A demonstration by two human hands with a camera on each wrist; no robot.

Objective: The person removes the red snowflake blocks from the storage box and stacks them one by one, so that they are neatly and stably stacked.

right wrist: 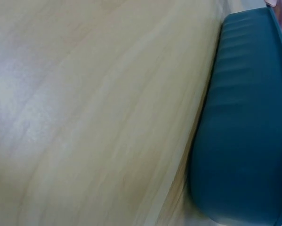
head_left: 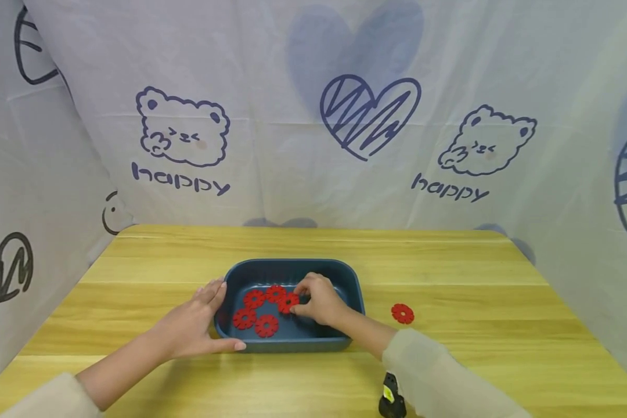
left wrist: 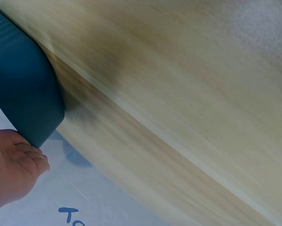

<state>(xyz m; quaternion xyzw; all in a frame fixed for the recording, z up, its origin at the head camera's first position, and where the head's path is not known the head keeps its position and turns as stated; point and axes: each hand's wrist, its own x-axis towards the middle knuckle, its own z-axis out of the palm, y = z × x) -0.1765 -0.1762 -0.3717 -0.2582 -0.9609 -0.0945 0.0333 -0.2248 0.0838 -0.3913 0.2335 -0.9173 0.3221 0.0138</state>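
Red discs [head_left: 260, 327] on my screen, watching from a distance: they're with a wooden table [head_left: 465, 261] and a dark blue tray [head_left: 298, 345] sitting on it. I see the left hand [head_left: 195, 325] against the tray's left side, fingers extended, thumb spread along the near edge. Right hand [head_left: 321, 299] is inside, pinching one disc [head_left: 285, 305] between thumb and fingertips. Four more lie in there, plus one on the table, right of the tray.
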